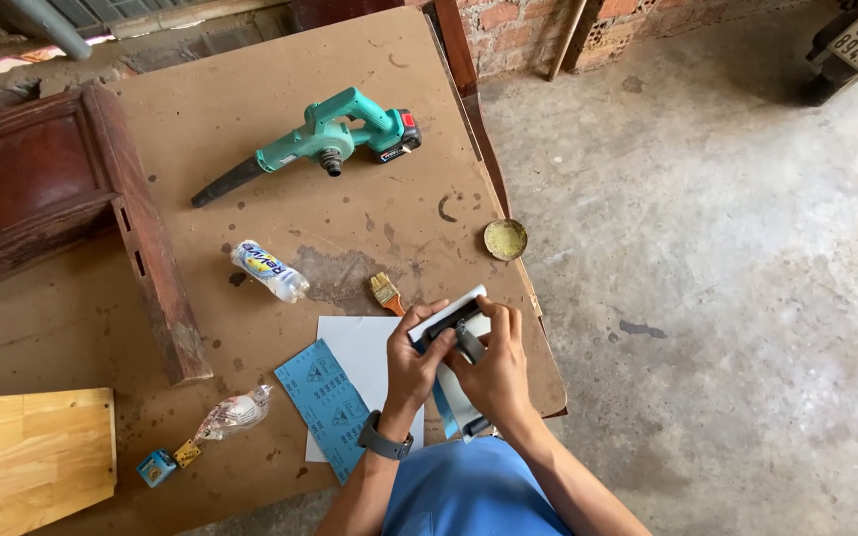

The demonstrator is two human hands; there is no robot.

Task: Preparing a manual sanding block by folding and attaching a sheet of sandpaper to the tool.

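Note:
Both my hands hold a hand sanding block (pixel 446 316), white with a black grip, at the near right corner of the brown worktable (pixel 250 129). My left hand (pixel 411 359), with a dark watch on its wrist, grips the block's left side. My right hand (pixel 494 369) closes over its right end, where a strip of blue-backed sandpaper (pixel 452 402) hangs down. Just left of my hands lie a blue sandpaper sheet (pixel 325 402) and a white sheet (pixel 359 352).
On the table lie a teal cordless blower (pixel 335 139), a crushed plastic bottle (pixel 268 270), a small paintbrush (pixel 386 293), a round tin lid (pixel 505 239), a plastic bag (pixel 233 414) and small blue and yellow blocks (pixel 158 467). A dark wooden furniture piece (pixel 62 199) stands left; a pale board (pixel 32 452) near left.

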